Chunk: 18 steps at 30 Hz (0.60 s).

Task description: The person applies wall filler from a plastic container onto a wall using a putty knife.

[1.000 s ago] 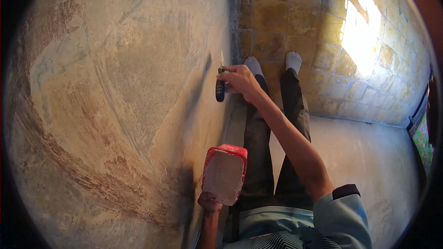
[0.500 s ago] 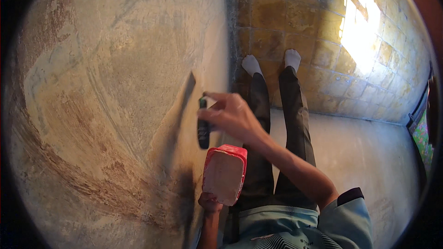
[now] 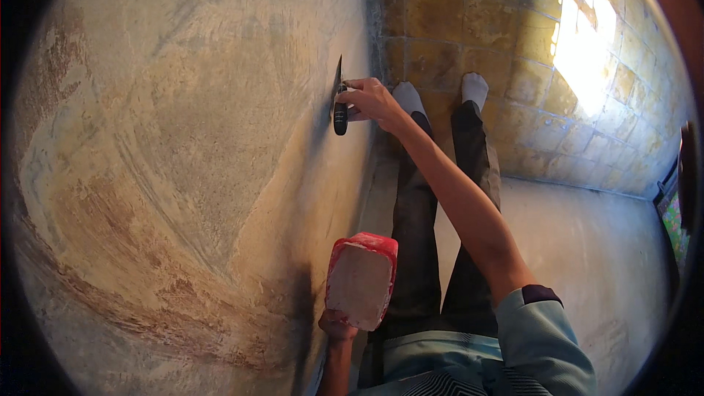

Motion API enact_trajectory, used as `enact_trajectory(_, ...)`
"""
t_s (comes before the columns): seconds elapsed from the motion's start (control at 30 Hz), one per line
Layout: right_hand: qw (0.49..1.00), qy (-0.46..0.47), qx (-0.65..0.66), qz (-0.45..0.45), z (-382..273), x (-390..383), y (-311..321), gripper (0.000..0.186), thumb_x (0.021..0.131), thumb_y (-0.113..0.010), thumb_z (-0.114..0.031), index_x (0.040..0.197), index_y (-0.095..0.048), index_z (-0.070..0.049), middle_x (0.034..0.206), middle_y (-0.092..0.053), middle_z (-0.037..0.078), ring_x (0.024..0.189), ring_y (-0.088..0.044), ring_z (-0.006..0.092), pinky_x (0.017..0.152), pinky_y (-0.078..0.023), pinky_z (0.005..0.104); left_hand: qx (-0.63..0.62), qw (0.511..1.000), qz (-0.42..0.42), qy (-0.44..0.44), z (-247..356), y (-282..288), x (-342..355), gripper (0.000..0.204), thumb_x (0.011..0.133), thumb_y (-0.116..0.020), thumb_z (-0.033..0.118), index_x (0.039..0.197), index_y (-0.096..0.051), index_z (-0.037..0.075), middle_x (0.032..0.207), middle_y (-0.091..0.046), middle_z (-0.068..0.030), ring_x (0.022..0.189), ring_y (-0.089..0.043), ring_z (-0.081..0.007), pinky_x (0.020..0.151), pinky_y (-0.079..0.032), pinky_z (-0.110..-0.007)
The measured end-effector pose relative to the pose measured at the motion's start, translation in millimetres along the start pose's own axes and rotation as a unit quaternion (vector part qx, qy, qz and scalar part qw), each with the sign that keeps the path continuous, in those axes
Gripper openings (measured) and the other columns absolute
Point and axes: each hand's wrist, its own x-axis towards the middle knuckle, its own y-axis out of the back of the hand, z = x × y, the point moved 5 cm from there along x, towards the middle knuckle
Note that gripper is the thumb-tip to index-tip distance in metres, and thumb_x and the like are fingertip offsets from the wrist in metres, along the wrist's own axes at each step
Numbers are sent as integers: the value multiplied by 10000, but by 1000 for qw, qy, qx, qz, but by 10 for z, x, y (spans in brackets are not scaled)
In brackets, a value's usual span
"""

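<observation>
My right hand (image 3: 370,103) grips a putty knife (image 3: 341,114) by its black handle, with the thin blade pointing up close beside the rough plastered wall (image 3: 191,132) on my left; whether it touches the wall I cannot tell. Lower down, my left hand (image 3: 337,326) holds a red plastic container (image 3: 361,284) near that wall, its inside coated or filled with pale greyish-beige paste.
My legs in dark trousers and white socks (image 3: 475,88) stretch along a pale ledge (image 3: 565,249) and onto worn yellowish tiles (image 3: 433,15) with a bright patch of sunlight. A colourful floral cloth (image 3: 671,216) shows at the far right edge.
My right hand with the knife dropped toward the container half a second ago and has since moved back up along the wall, now higher than a second ago. The container stays low.
</observation>
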Motion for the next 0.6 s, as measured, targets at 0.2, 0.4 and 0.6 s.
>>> enact_trajectory(0.2,991,1,-134,5,-300,-750,-408,386,814,-698,-217,1057,-647,78,775,-683,125,706,-668,129,612,-554,283,-26,1000,10,4,27,-8,-2,798,517,-572,148,1302,-494,33,1248,-531,-154,1178,-507,-372,999,-457,-480)
enact_trajectory(0.4,992,45,-112,-28,-517,-1487,-594,388,805,-702,-234,1039,-659,73,782,-698,154,662,-652,119,561,-521,286,-13,999,45,1,69,-12,-49,806,510,-583,154,1303,-496,43,1240,-534,-156,1170,-513,-380,1009,-452,-497)
enact_trajectory(0.6,995,17,-81,62,-419,-399,248,270,814,-683,-173,986,-664,34,748,-612,34,646,-637,116,596,-561,262,0,998,60,3,34,-49,-25,802,503,-582,148,1295,-505,50,1235,-538,-153,1167,-520,-380,992,-465,-511)
